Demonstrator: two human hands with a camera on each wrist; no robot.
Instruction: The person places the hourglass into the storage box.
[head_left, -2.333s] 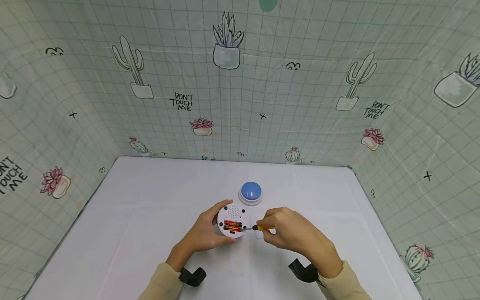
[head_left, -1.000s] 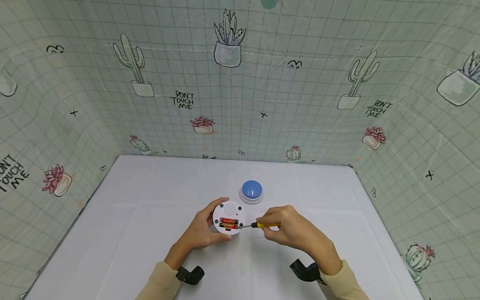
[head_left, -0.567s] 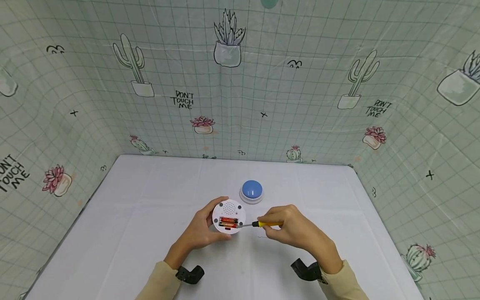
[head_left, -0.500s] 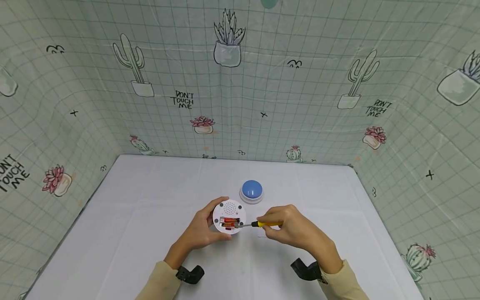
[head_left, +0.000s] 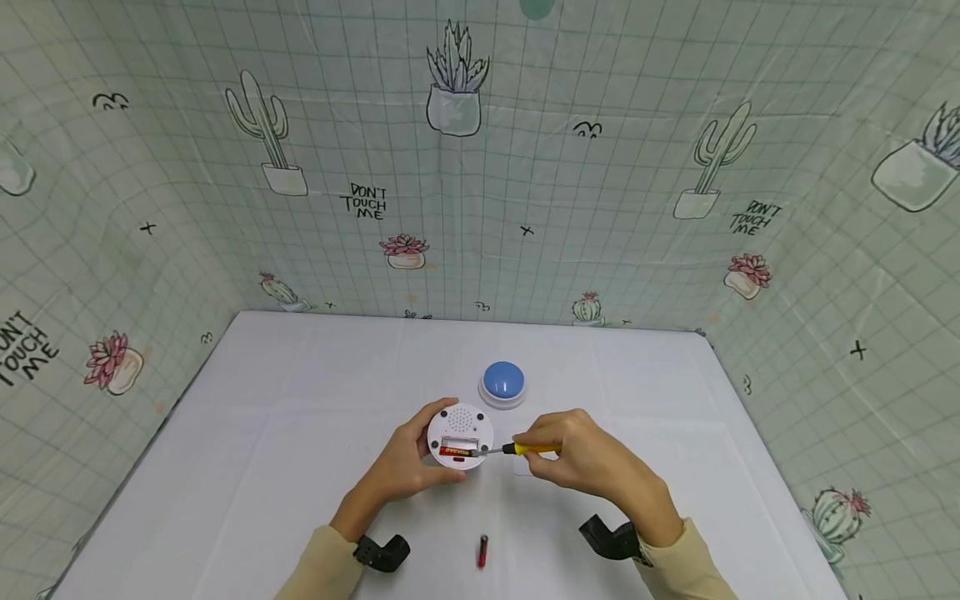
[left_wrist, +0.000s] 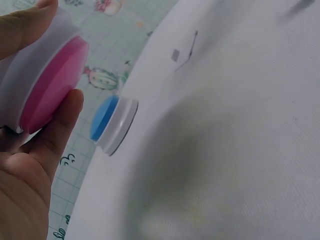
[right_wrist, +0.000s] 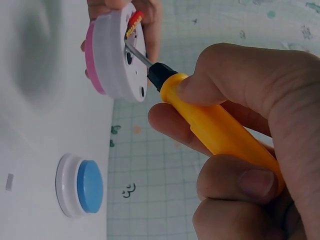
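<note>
My left hand (head_left: 408, 457) grips a round white push button (head_left: 467, 418) by its sides, its underside turned up. The button's pink dome (left_wrist: 57, 82) faces away in the left wrist view. Speaker holes, dark feet and a battery compartment show on the underside. One red battery (head_left: 454, 452) sits tilted at the compartment's near side; the other slot is bare. My right hand (head_left: 573, 450) holds a yellow-handled screwdriver (right_wrist: 220, 125), its tip at the right end of that battery. A second red battery (head_left: 482, 552) lies on the table between my forearms.
Behind the hands, a blue-domed push button (head_left: 503, 383) stands upright on the white-covered table (head_left: 300, 375). A pale flat piece (head_left: 522, 468) lies partly hidden beneath my right hand. Cactus-print cloth (head_left: 480, 183) rises around the back and sides.
One battery has left the compartment and now lies on the table nearer me. The remaining battery has tilted. Both hands keep their holds, after a slight shift of the button leftward.
</note>
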